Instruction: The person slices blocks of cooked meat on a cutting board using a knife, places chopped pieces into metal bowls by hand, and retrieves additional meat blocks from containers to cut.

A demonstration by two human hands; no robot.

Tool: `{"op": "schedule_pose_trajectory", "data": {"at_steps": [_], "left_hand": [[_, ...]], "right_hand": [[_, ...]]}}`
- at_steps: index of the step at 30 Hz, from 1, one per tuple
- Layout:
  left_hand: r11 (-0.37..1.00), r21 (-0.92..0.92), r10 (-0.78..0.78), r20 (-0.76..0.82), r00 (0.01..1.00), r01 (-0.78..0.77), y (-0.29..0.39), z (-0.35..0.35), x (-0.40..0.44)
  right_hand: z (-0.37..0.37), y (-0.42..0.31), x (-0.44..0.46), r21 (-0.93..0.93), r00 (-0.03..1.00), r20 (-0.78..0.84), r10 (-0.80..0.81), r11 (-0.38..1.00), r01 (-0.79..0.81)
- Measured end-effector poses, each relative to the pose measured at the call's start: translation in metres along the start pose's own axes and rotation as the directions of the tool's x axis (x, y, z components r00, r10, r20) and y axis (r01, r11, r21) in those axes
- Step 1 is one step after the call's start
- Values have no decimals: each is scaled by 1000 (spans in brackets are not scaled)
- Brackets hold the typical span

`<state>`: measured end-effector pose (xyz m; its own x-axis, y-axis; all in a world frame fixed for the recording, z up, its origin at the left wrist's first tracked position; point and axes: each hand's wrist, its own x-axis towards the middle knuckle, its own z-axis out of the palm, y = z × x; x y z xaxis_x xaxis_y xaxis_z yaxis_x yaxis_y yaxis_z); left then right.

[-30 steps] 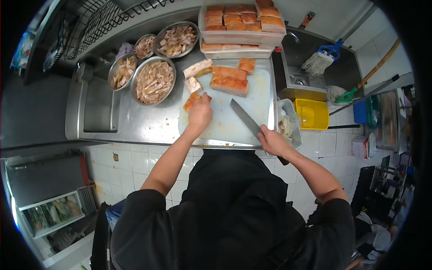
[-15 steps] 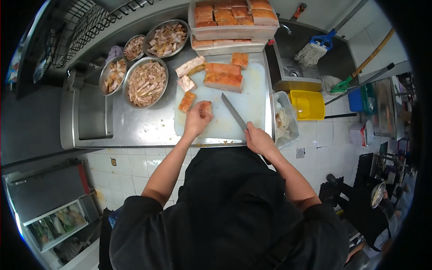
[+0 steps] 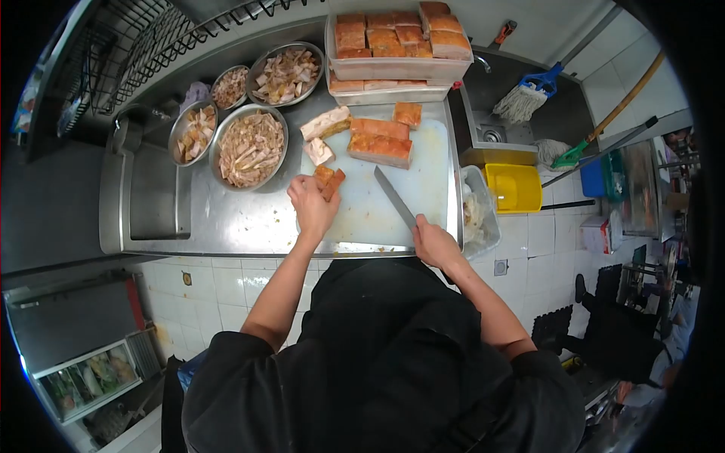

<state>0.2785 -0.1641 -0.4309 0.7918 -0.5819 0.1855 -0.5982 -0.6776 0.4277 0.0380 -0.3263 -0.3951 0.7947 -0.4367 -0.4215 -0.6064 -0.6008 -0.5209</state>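
My right hand (image 3: pixel 436 243) grips the handle of a long knife (image 3: pixel 394 196), its blade pointing away over the white cutting board (image 3: pixel 385 219). At the board's left side, my left hand (image 3: pixel 313 207) is closed on small pieces of crisp-skinned pork (image 3: pixel 329 181); two brown-skinned pieces show past the fingers, side by side. Beyond the knife tip lie larger pork slabs (image 3: pixel 381 142) with orange-brown skin, plus a small skin-on block (image 3: pixel 408 115). Paler meat chunks (image 3: pixel 319 152) rest just above my left hand.
Steel bowls of cut meat, including a large one (image 3: pixel 249 147), stand left of the board. Stacked plastic tubs of pork (image 3: pixel 400 69) are behind it. Sinks flank the counter, one on the left (image 3: pixel 158 204). A bag-lined bin (image 3: pixel 480 219) sits right. Another person is at the lower right.
My left hand has moved left with a pork piece, bringing it against the other piece at the board's left side. The knife stays in my right hand, nearly in place. The view has shifted slightly.
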Motion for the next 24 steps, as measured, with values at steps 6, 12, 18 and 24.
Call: {"op": "schedule_pose_trajectory", "data": {"at_steps": [6,12,18,24], "left_hand": [[963,-251,-86,52,995,97,-12,4,4],[950,-310,56,118,991,-17,-17,-5,11],[996,-49,75,154,985,-68,-27,-11,17],[898,234,321,233,918,-373,8,-57,45]], "right_hand": [[-8,-12,-10,-11,999,-47,7,1000,-7],[-3,-2,-8,-37,978,-196,-74,997,68],[-19,31,-14,-172,979,-157,-127,980,99],[-75,48,-47,-265,984,-10,-177,950,168]]}}
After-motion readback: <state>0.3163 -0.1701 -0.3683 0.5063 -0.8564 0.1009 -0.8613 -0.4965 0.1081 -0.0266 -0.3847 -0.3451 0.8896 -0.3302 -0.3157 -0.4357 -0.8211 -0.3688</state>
